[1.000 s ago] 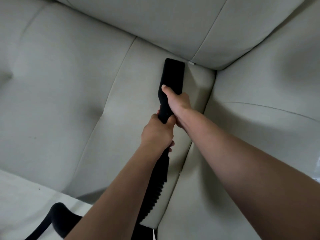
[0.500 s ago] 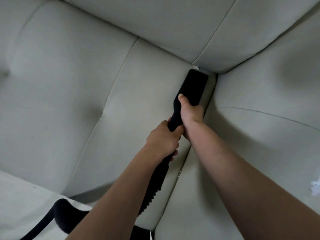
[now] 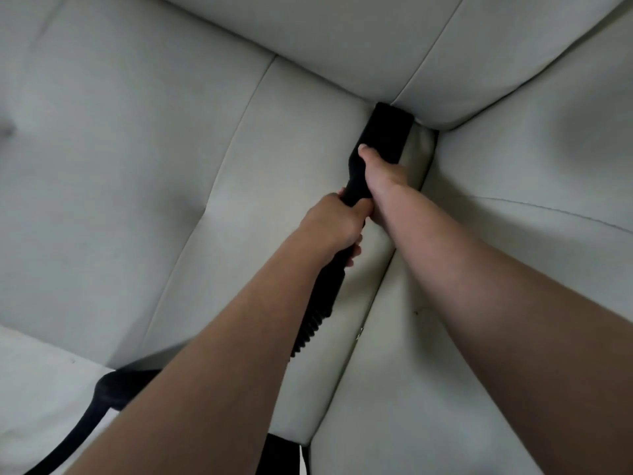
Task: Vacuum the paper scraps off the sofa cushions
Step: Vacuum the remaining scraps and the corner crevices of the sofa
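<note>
head view: two hands grasp one black vacuum nozzle (image 3: 387, 132), the right hand (image 3: 383, 176) ahead, the left hand (image 3: 334, 222) just behind. its tip sits in the corner where the seat cushion (image 3: 260, 186) meets two back cushions (image 3: 308, 36); one ribbed hose (image 3: 308, 334) trails below.

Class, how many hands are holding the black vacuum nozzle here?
2. The right hand grips the vacuum nozzle just behind its wide head, in the corner of the sofa; the left hand grips lower, above the ribbed hose. None seems hidden.
</note>
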